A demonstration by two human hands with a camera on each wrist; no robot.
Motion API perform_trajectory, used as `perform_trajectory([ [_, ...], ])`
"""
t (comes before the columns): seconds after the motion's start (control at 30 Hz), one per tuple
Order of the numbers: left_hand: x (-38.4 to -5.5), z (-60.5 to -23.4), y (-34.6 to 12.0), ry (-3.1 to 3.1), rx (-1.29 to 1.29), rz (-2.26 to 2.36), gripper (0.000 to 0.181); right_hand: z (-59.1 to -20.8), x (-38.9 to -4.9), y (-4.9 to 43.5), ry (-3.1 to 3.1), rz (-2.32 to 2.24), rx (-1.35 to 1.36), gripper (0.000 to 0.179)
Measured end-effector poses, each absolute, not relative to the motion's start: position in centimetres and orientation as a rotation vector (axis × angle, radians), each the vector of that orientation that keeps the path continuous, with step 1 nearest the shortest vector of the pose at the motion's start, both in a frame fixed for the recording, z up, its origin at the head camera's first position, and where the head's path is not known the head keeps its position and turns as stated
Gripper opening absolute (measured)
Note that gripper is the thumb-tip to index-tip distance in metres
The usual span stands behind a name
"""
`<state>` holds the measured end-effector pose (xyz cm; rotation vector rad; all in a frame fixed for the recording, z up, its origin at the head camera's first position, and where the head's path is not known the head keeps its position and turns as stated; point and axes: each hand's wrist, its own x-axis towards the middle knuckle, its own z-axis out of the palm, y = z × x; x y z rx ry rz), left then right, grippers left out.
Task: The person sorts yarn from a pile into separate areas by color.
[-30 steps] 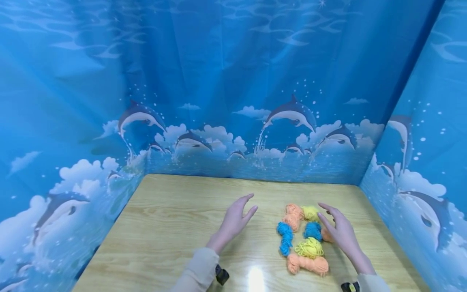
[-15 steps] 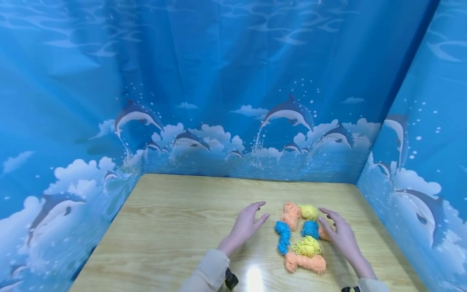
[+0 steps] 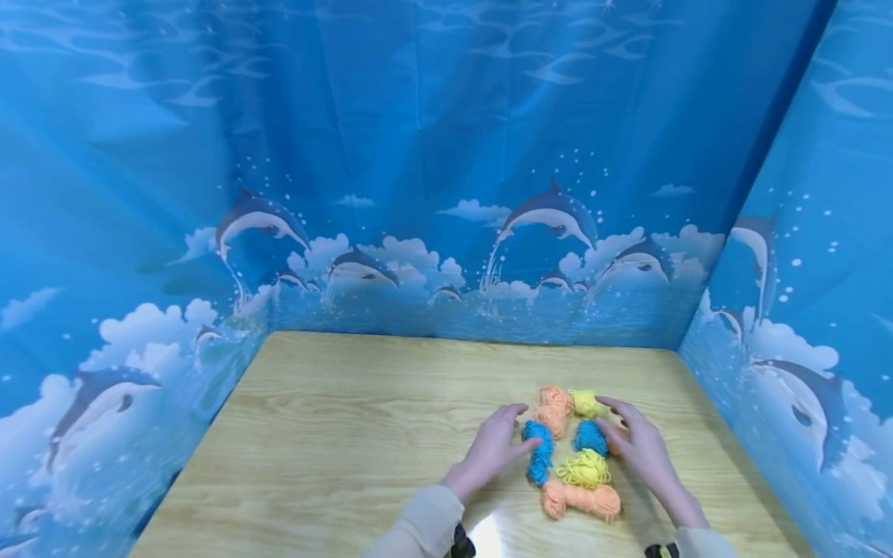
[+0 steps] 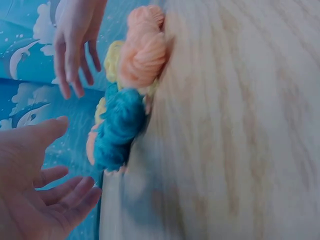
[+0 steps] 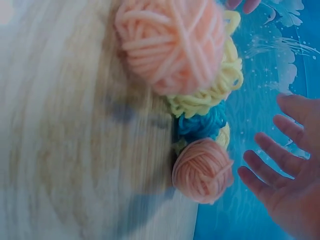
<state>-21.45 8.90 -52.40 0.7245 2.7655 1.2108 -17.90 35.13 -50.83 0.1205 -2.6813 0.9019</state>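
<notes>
Several small yarn skeins lie close together on the table's right half in the head view. A blue skein (image 3: 539, 459) forms the left side, below a peach skein (image 3: 553, 411) and a yellow one (image 3: 584, 403). Inside sit another blue skein (image 3: 591, 438) and a loopy yellow skein (image 3: 584, 469); a peach skein (image 3: 582, 500) lies across the near end. My left hand (image 3: 491, 451) hovers beside the left blue skein, fingers spread, holding nothing. My right hand (image 3: 643, 451) hangs at the right side, partly hiding a peach ball (image 5: 202, 171). Its fingers are spread and hold nothing.
The wooden table (image 3: 335, 434) stretches far to the left of the yarn. A blue dolphin-print curtain (image 3: 418, 194) stands behind the table and along both sides. Glare (image 3: 487, 535) shines on the near part of the tabletop.
My left hand has moved right, up to the left blue skein. My right hand has shifted slightly left toward the yarn. The skeins keep the same arrangement; the head view has shifted slightly.
</notes>
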Motion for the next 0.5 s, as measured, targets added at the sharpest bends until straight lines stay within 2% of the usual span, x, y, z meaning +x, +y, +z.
perform_trajectory([
  [0.5, -20.8, -53.7, 11.3, 2.866, 0.588, 1.150, 0.061, -51.0, -18.6, 34.1, -2.773, 0.772, 0.175, 0.043],
])
